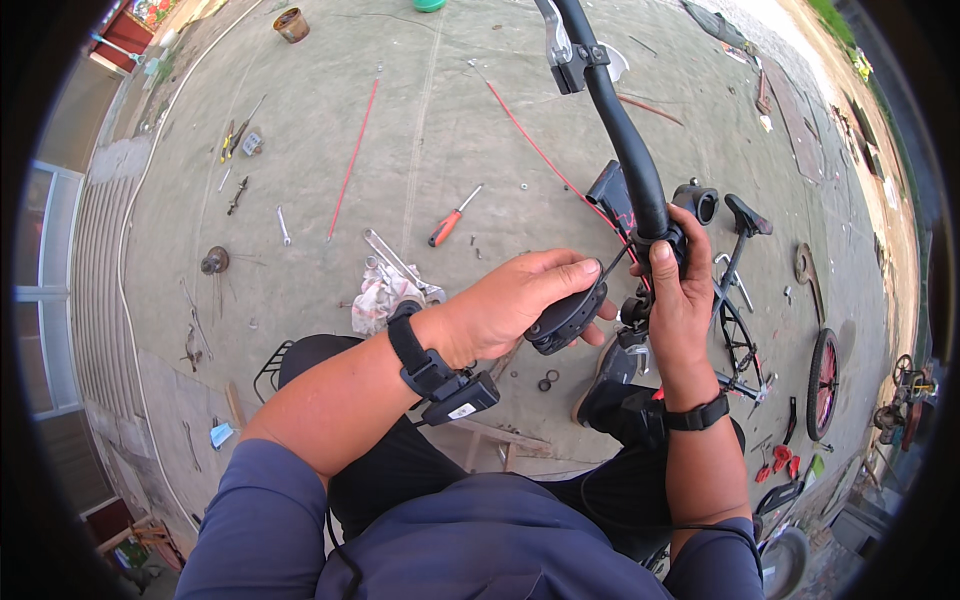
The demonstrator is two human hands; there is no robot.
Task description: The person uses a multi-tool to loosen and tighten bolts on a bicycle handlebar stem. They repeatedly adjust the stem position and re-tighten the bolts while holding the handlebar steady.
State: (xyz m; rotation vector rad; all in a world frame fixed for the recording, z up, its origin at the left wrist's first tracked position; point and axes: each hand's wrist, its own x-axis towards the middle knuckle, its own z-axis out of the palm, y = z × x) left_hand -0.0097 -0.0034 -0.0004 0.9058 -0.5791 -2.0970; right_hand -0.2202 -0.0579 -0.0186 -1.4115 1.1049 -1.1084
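A round black plastic part [568, 321], perhaps a lamp or horn, is gripped between the thumb and fingers of my left hand [536, 289]. From it a thin black cable [617, 265] runs to the handlebar clamp area. My right hand [679, 289] is wrapped around the lower end of the black bicycle handlebar [628, 127], thumb on the near side. Higher on the bar sits a brake lever [556, 41] with a silver blade. A black stem clamp [696, 201] shows just beyond my right fingers. Part of the fitting under my right hand is hidden.
On the ground lie an orange-handled screwdriver [448, 226], a wrench [283, 225], pliers [227, 141] and a crumpled rag [382, 296]. Red cable housings [354, 157] stretch across the far ground. A bicycle frame [739, 337] and a wheel [823, 384] lie at the right.
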